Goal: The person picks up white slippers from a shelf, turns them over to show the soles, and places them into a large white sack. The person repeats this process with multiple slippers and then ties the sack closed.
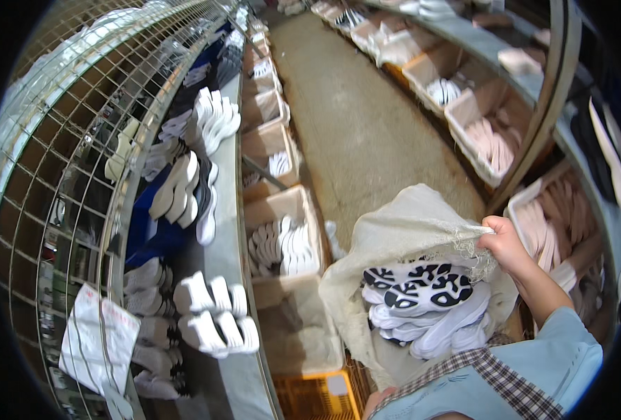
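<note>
My right hand [504,243] is closed on the frayed edge of a cream cloth [408,220], pulling that side up. The cloth stands around a heap of shoe soles; whether it is a sack or the lining of a bin I cannot tell. On top lie soles with black and white patterned bottoms [422,285], and white soles [429,329] are stacked beneath them. Of my left hand [379,400] only a small part shows at the lower edge, below the cloth, with its fingers hidden behind my blue sleeve and checked trim.
To the left a metal shelf [216,280] carries white soles [216,315] behind a wire mesh [51,231]. Cloth-lined bins [282,276] and an orange crate [317,395] line its foot. Across the concrete aisle [366,119], more bins [489,143] hold pinkish soles beneath another shelf.
</note>
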Tool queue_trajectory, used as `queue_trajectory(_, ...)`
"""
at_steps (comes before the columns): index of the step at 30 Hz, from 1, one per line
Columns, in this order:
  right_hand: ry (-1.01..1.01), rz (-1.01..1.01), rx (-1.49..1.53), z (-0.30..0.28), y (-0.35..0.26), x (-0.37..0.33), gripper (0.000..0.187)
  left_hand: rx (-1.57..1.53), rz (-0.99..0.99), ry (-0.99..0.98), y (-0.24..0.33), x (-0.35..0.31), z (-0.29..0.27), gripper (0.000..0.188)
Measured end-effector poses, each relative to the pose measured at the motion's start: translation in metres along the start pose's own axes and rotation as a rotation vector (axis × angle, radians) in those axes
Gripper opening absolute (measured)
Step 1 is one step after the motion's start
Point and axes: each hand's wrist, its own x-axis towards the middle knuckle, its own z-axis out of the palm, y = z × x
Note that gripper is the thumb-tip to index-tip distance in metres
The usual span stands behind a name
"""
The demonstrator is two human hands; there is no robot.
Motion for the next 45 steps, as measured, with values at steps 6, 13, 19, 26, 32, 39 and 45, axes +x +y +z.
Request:
queue_trajectory(6,0.233,-0.061,0.041,0.004,-0.099,0.087,0.019,0.173,0.182,0.156,0.182,0.028,-0.082,0.041)
queue_trajectory(13,0.269,-0.174,0.083,0.014,-0.117,0.289,0.015,0.22,0.254,0.192,0.369,0.129,-0.136,0.035)
queue_trajectory(19,0.165,-0.165,-0.001,0.055,-0.178,0.507,0.011,0.171,0.537,0.205,0.544,0.213,-0.205,0.032)
queue_trajectory(26,0.252,-0.159,-0.105,0.125,-0.207,0.736,0.01,0.383,0.479,0.205,0.749,0.367,-0.335,0.04)
queue_trajectory(32,0.414,-0.136,0.18,0.123,-0.264,0.913,0.012,0.345,0.535,0.186,1.001,0.427,-0.394,0.037)
queue_trajectory(39,0.281,-0.115,0.036,0.157,-0.291,1.199,0.008,0.118,0.398,0.232,1.216,0.552,-0.452,0.034)
queue_trajectory(45,0.239,-0.074,0.014,0.179,-0.364,1.412,0.012,0.131,0.37,0.195,1.396,0.634,-0.509,0.034)
